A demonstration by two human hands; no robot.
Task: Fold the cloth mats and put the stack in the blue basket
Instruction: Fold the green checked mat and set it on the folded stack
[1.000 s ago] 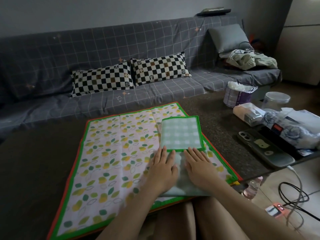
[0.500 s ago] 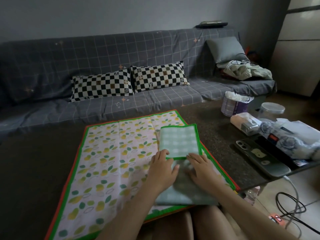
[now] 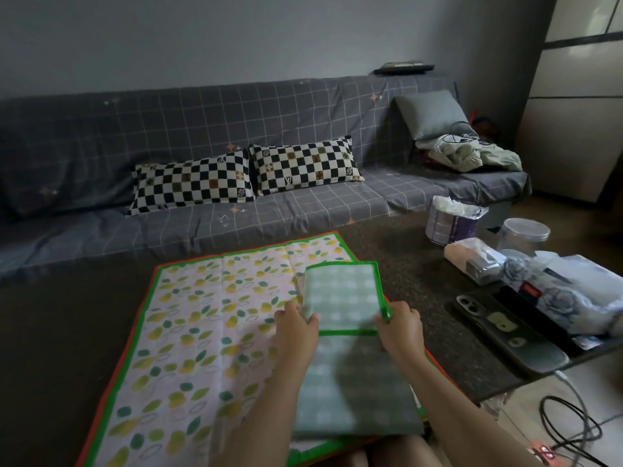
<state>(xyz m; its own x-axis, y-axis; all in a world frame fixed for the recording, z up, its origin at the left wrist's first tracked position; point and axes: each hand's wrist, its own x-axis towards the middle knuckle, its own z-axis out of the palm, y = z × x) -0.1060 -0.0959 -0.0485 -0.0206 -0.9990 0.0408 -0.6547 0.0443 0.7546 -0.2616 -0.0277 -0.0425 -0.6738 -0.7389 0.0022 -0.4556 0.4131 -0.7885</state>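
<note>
Tabletop (image 3: 421,271): L hand (image 3: 296,328) & R hand (image 3: 399,326) pinch green checked mat (image 3: 342,294) edges.

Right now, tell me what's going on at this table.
A person is folding cloth mats. The left hand and right hand each pinch a side of the folded green check mat, which lies on the open leaf-print mat on the table. No blue basket is in view.

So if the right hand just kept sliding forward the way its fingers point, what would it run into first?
Probably nothing solid soon. The right hand pinches the green checked mat at its right edge, fingers pointing away over the dark table. Bare tabletop lies ahead, then the sofa, though depth is uncertain.
</note>
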